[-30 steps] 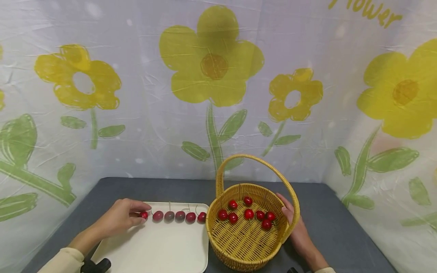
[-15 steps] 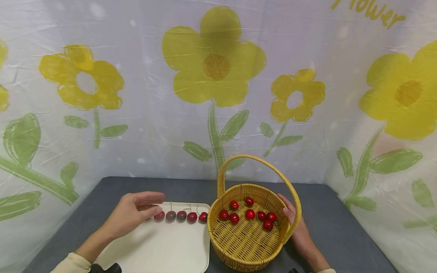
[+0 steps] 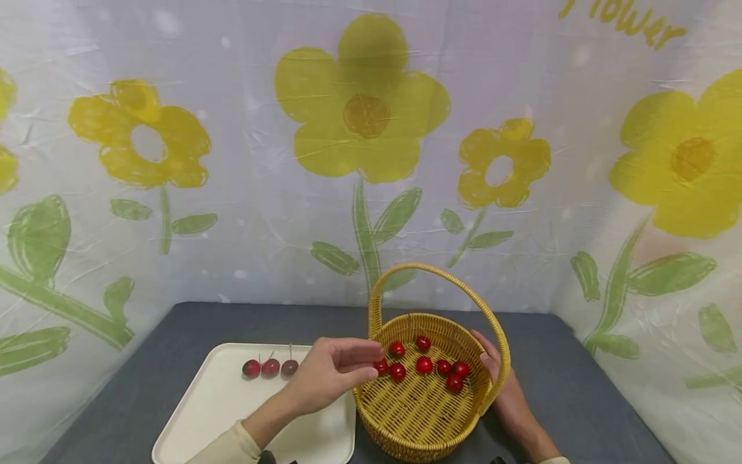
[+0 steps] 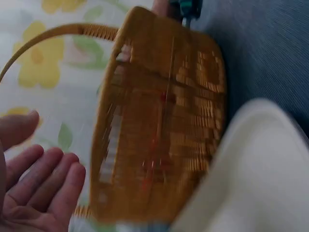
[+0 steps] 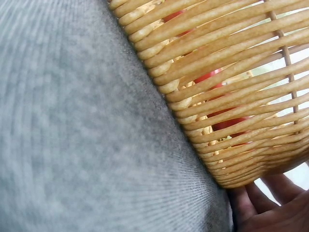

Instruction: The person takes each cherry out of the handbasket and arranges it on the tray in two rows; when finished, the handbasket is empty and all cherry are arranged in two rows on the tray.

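My left hand hovers at the left rim of a yellow wicker basket in the head view, with its fingers extended. In the left wrist view, its fingers are apart with nothing between them. My right hand holds the basket's right side, its fingertips at the rim under the arched handle. Several red cherries lie inside the basket. On a white tray to the left, dark red cherries with stems stand in a row, its right part hidden by my left hand.
A dark grey tabletop lies under tray and basket, and the tray's right edge is close to the basket. Behind the table hangs a pale curtain printed with yellow flowers. The basket handle arches up above the rim.
My left hand has let go of the leftmost cherry on the tray and moved right over the row to the basket's left rim. My right hand and the basket have stayed put.
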`<state>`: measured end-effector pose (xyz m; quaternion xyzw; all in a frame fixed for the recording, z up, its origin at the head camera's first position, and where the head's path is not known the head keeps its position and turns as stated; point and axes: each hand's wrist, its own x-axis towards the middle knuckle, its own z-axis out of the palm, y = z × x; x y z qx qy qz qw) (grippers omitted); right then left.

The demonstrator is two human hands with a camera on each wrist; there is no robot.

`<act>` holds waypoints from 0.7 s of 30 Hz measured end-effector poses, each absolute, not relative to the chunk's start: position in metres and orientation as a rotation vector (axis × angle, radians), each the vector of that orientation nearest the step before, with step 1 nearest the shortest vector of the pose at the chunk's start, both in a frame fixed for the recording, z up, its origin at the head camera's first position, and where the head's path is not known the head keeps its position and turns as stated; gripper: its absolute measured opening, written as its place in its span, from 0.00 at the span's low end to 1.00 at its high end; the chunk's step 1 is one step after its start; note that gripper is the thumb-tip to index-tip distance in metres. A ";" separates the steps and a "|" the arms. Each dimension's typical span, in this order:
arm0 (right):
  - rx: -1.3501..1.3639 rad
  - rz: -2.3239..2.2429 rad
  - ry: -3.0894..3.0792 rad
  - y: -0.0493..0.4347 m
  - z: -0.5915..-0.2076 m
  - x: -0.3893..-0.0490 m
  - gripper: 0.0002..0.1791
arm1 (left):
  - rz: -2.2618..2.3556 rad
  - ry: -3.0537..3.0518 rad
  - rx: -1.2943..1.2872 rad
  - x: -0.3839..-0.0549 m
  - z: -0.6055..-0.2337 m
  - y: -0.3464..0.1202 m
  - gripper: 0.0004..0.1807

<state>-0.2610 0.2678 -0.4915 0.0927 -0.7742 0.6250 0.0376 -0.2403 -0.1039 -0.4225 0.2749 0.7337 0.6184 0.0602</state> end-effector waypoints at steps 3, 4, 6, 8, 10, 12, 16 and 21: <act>0.282 1.920 -2.374 0.267 -0.493 -0.261 0.28 | 1.843 2.236 0.835 -0.243 -0.423 -0.077 0.21; 0.282 1.920 -2.374 0.267 -0.494 -0.261 0.28 | 1.834 2.247 0.835 -0.244 -0.423 -0.069 0.20; 0.277 1.923 -2.374 0.267 -0.494 -0.261 0.28 | 1.825 2.255 0.833 -0.245 -0.422 -0.052 0.20; 0.270 1.911 -2.379 0.267 -0.495 -0.262 0.28 | 1.831 2.257 0.820 -0.245 -0.421 -0.035 0.19; 0.262 1.902 -2.387 0.268 -0.495 -0.262 0.28 | 1.843 2.262 0.788 -0.243 -0.420 -0.018 0.19; 0.260 1.894 -2.389 0.268 -0.495 -0.263 0.28 | 1.852 2.281 0.744 -0.241 -0.420 -0.001 0.18; 0.278 1.911 -2.379 0.270 -0.494 -0.263 0.28 | 1.776 2.388 0.689 -0.239 -0.424 0.025 0.18; 0.304 1.913 -2.378 0.271 -0.493 -0.262 0.28 | 1.481 2.610 0.741 -0.242 -0.428 0.046 0.19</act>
